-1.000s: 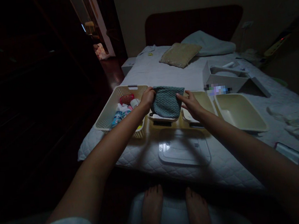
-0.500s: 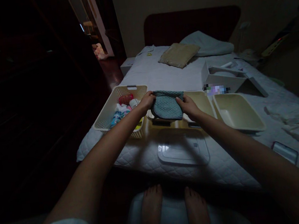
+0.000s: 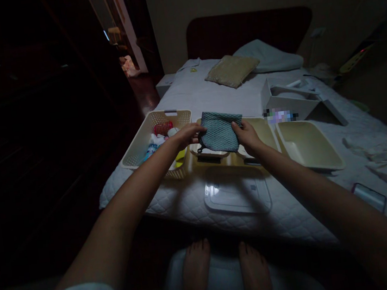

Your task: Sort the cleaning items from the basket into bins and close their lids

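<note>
A teal, waffle-textured cloth (image 3: 220, 131) with dark edging is held up above the tubs, roughly flat. A small dark loop hangs at its lower left corner. My right hand (image 3: 248, 138) grips the right edge, thumb on the near face. On the other side my left hand (image 3: 189, 134) has its fingertips at the cloth's left edge; some of those fingers are behind or below it. Beneath the cloth stand cream tubs (image 3: 263, 130), partly hidden. A perforated cream basket (image 3: 134, 145) beside my left hand holds bottles and a red item (image 3: 163, 129).
Another cream tub (image 3: 314, 147) stands at right. A clear lid (image 3: 237, 191) lies near the bed's front edge, and a phone-like object (image 3: 369, 197) is at far right. Behind are an open grey box (image 3: 289, 101) and a beige cushion (image 3: 232, 70). My feet (image 3: 199, 270) are below.
The cloth has risen slightly and shifted right, showing the loop at its lower left corner. My left hand has moved a little lower along its left edge.
</note>
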`<control>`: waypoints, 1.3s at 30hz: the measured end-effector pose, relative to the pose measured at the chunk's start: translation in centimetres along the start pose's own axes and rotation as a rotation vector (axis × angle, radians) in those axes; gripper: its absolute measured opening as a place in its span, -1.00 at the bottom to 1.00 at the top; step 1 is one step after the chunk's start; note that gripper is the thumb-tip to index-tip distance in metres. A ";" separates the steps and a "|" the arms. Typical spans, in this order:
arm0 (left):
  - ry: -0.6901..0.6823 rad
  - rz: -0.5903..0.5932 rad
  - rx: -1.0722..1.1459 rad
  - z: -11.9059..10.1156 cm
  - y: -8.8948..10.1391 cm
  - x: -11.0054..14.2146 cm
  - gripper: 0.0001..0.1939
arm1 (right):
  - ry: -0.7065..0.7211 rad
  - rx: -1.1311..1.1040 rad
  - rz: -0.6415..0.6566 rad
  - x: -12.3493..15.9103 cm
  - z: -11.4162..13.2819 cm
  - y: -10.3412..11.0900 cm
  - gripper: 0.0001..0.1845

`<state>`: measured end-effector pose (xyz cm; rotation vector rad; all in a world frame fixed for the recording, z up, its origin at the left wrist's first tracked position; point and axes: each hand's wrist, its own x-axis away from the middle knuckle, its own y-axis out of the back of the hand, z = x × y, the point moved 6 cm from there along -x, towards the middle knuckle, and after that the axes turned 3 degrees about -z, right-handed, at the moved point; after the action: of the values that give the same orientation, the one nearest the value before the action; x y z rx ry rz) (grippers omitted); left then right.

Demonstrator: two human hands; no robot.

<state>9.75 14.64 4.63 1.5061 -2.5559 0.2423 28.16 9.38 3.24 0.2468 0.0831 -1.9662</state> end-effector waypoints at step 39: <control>-0.062 -0.042 -0.065 0.0 0.6 -0.4 -0.73 | -0.303 -0.227 0.165 1.5 -0.2 -0.4 -0.64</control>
<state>9.37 15.25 4.53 1.5654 -2.5495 0.1074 27.23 8.25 2.71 -0.1875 0.0853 -1.7904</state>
